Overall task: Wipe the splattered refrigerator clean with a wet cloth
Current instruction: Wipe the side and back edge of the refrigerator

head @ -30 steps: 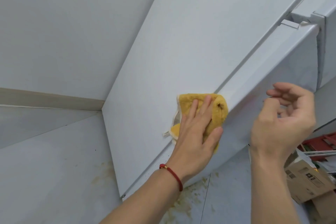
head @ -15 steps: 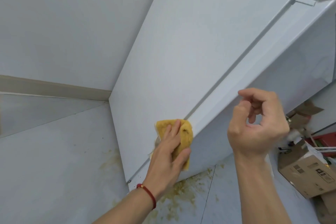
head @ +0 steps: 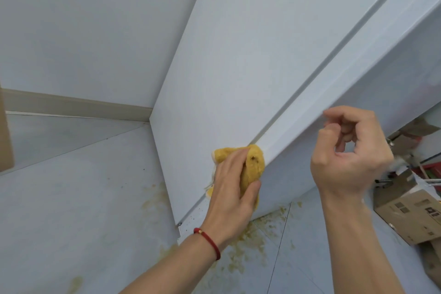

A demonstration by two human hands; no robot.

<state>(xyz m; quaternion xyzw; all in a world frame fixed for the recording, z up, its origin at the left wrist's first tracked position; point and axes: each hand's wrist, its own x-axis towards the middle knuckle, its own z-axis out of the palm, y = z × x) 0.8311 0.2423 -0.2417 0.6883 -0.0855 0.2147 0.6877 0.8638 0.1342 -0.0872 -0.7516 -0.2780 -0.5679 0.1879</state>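
Low down, left hand (head: 232,188) pressing yellow cloth (head: 253,169), carton (head: 410,215) print unreadable

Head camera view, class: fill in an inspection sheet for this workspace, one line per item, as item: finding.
Surface: white refrigerator side looks clean; floor has yellowish splatter.
Job's things: yellow cloth pressed at the door seam, low down.
Clutter: cardboard boxes at right.
Grippers: left hand holds the cloth, red wrist cord; right hand loosely curled, empty.
Cables: nothing seen.
Surroundings: white wall, beige baseboard.
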